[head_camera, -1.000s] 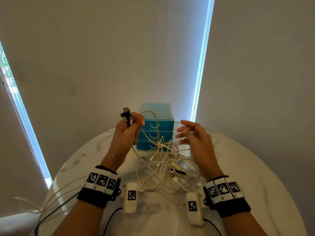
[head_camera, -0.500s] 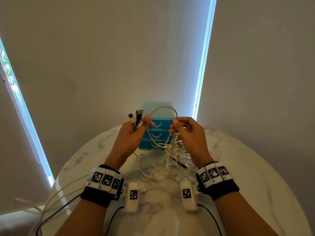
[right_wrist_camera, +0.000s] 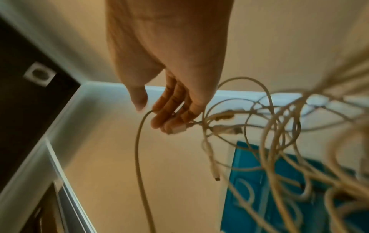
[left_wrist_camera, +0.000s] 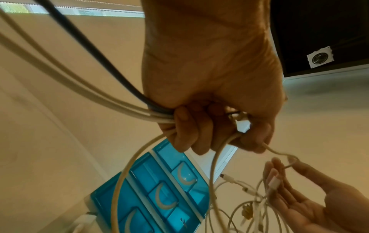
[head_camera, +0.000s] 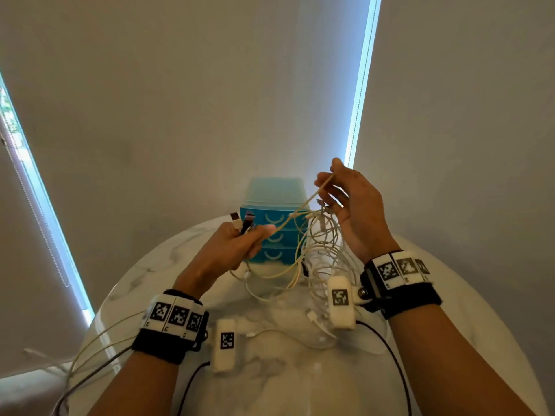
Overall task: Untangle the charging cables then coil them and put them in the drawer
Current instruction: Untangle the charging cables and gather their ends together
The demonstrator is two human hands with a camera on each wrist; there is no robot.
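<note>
Nearest the person, two white tagged blocks hang off the wristbands over the marble table; one sits low by the left wrist, the other by the right. Dark leads trail back from them toward the body. A few pale cords and a dark one run off the table's left edge.

A little farther out, the left hand is raised above the table, fist closed around a bunch of cables. From the left wrist camera, its fingers curl tight over several white cords and one black one, with a white plug caught against the palm. Two plugs, one white and one dark, stick up out of the top of that fist.

One beige cable runs taut from the left hand up to the right hand, which is held higher. There the thumb and forefinger pinch it near the top, while the other fingers are spread loosely; a connector lies against them.

Below and between both hands hangs the tangle, a knot of pale loops with its lower part resting on the table and a few loose plug ends lying beside it.

Behind the tangle, at the table's far edge, stands the blue drawer unit, three drawers stacked, all shut. Beyond it are the window blinds.
</note>
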